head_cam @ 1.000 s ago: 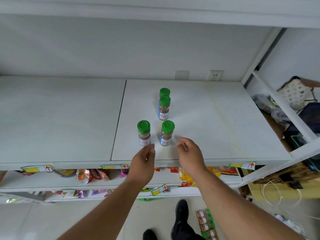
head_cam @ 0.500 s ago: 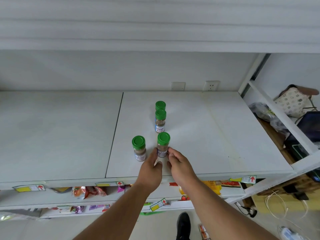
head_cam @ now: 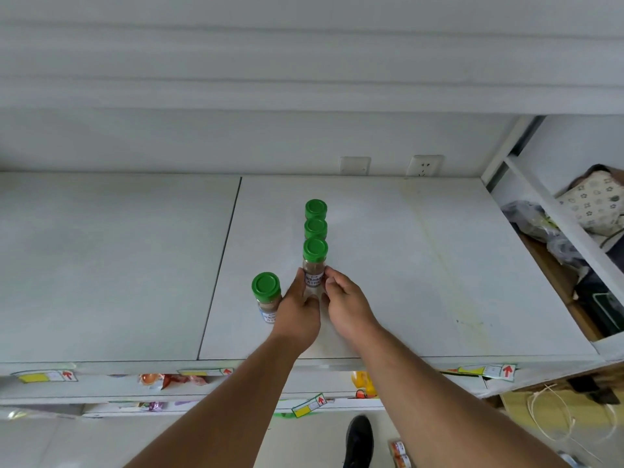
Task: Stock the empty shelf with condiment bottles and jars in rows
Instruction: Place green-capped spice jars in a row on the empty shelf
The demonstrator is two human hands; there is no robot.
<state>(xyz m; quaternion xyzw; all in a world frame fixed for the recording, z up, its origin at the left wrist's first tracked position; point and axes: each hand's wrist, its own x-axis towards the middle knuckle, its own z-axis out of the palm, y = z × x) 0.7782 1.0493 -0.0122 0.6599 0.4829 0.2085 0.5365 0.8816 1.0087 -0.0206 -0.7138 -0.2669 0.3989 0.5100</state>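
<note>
Several small spice jars with green lids stand on the white shelf (head_cam: 422,265). Three form a line running front to back: the rear jar (head_cam: 316,209), the middle jar (head_cam: 315,228) and the front jar (head_cam: 315,254). My left hand (head_cam: 299,307) and my right hand (head_cam: 346,304) hold the front jar between their fingertips, one on each side of its glass body. A fourth jar (head_cam: 266,292) stands alone to the left, touching the back of my left hand.
A seam (head_cam: 219,265) splits the shelf into two boards. Two wall sockets (head_cam: 424,165) sit behind it. Lower shelves hold snack packets (head_cam: 169,380). A side rack at right carries bags and a patterned cushion (head_cam: 594,201). More jars (head_cam: 400,456) lie on the floor beside a black shoe (head_cam: 359,440).
Both hands reached forward from the shelf's front edge, closed on the front right jar and pushed it back against the two rear jars. The camera tilted upward.
</note>
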